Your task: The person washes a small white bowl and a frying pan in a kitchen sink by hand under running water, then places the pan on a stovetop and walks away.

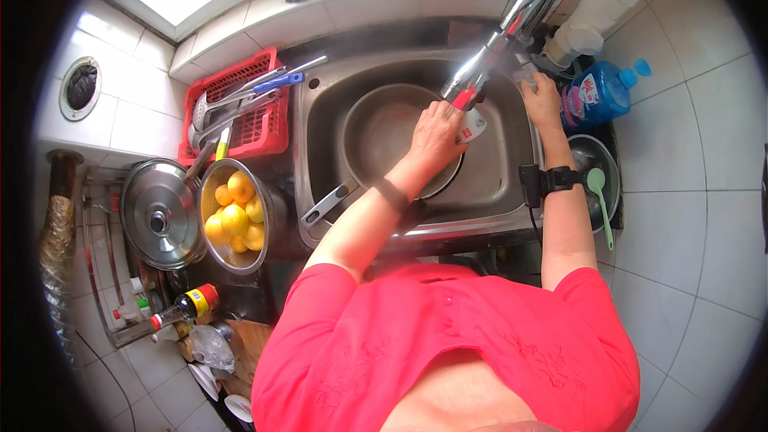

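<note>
A white piece [472, 126] with red and dark marks shows beside my left hand [441, 132], which grips it just under the spout of the chrome faucet [480, 69]. Below is a wide frying pan [381, 126] in the stainless steel sink [501, 171], its grey handle [329, 203] resting over the near left rim. My right hand [543, 102] is at the sink's right rim, fingertips at a small pale item [525, 74] near the faucet base. What that item is, and whether the fingers close on it, is unclear.
To the right stand a blue dish soap bottle [594, 96] and a metal bowl [579, 147] with a green spoon [597, 183]. On the left are a red basket [273, 138] of utensils, a steel colander [264, 252] of yellow-orange fruit [234, 220], a lidded pot [144, 192] and a sauce bottle [195, 303].
</note>
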### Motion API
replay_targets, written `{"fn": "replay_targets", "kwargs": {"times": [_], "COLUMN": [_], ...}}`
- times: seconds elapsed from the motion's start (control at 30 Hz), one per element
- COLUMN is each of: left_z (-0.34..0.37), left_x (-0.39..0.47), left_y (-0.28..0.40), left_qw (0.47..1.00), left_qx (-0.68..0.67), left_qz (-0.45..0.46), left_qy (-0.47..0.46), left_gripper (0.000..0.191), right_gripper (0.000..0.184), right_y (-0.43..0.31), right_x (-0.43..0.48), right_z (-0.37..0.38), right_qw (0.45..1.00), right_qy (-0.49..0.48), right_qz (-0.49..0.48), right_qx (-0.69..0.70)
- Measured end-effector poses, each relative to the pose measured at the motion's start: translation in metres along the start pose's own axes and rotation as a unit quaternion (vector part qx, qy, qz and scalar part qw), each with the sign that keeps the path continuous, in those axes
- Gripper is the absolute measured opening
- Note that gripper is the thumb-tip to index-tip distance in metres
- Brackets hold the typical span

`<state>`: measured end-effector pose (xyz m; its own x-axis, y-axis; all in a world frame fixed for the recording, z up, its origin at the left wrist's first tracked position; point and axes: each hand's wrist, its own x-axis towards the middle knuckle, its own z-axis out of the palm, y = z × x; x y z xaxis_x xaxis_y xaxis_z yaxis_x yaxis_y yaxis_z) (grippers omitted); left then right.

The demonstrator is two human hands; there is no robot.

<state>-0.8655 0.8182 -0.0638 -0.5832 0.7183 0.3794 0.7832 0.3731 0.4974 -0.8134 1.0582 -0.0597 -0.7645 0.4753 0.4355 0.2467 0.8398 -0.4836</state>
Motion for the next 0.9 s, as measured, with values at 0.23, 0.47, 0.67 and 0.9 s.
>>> {"fn": "replay_targets", "kwargs": {"times": [0.23, 0.47, 0.67, 0.9], "left_z": [0.003, -0.004, -0.025, -0.026], "left_x": [0.033, 0.032, -0.016, -0.028], "left_y": [0.003, -0.005, -0.018, -0.018], "left_qw": [0.996, 0.985, 0.998, 0.769], "left_qx": [0.042, -0.002, -0.035, -0.504], "left_qz": [0.021, -0.114, -0.044, -0.393], "left_qy": [-0.07, -0.13, -0.022, -0.01], "left_gripper": [0.033, 0.048, 0.055, 0.043], "right_gripper": [0.03, 0.031, 0.034, 0.038], "right_y": [0.003, 0.005, 0.005, 0.01], "right_x": [-0.003, -0.005, -0.005, -0.009], "right_z": [0.002, 0.004, 0.003, 0.015], "right_qw": [1.0, 0.999, 0.998, 0.989], "right_qy": [0.008, 0.009, 0.009, 0.04], "right_qz": [0.002, 0.007, 0.01, 0.069], "right_qx": [0.002, 0.033, 0.064, 0.126]}}
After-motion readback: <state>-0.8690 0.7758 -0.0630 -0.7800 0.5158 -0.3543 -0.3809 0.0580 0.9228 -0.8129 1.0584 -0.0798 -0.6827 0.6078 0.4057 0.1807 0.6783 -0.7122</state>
